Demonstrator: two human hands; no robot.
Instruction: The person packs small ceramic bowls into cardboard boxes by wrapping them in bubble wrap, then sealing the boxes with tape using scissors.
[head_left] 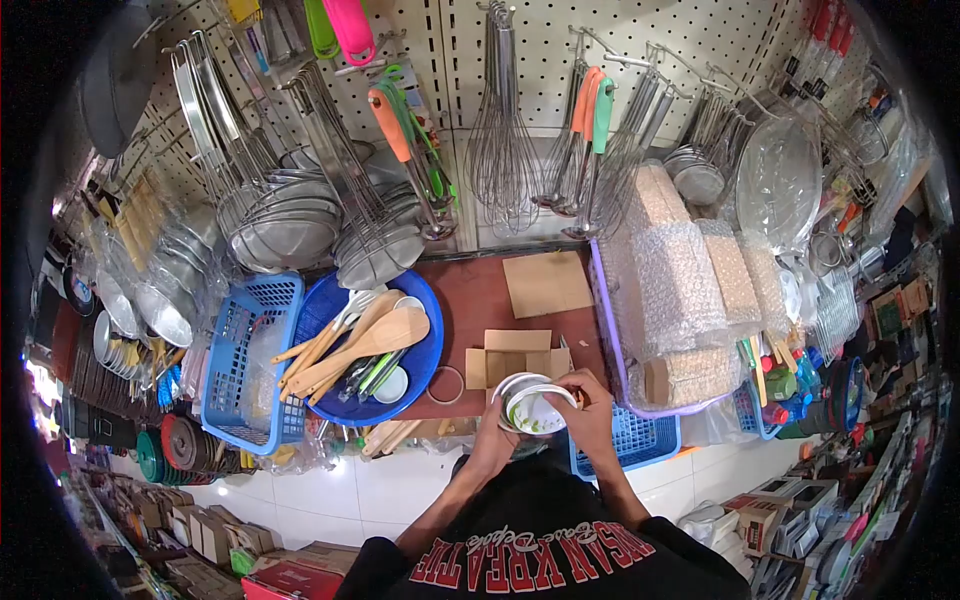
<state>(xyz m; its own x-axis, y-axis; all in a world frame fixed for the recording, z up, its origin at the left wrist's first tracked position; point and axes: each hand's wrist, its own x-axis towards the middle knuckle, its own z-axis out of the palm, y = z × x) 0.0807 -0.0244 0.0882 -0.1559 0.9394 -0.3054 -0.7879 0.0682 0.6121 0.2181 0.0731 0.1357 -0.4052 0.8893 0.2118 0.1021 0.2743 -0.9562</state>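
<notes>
My left hand point(495, 440) is wrapped round the side of a few small white bowls point(512, 384) held close together in front of my chest. The nearest white bowl point(541, 412) has a green pattern inside and tilts toward me. Fingers of my right hand point(592, 412) grip that bowl's right rim. Just beyond the bowls stands an open cardboard box point(517, 342) with its flaps spread; the bowls hide part of it. A round ring-like item point(446, 386) lies on the brown table to the left of my hands.
A blue round basket point(425, 362) holds wooden spoons point(385, 338) and a small white bowl. Beside it is a light blue basket point(215, 400). At right, a purple basket point(612, 345) carries bubble-wrapped packs point(690, 290). Whisks point(503, 170) and strainers point(285, 228) hang on the pegboard. A flat cardboard piece point(547, 284) lies behind.
</notes>
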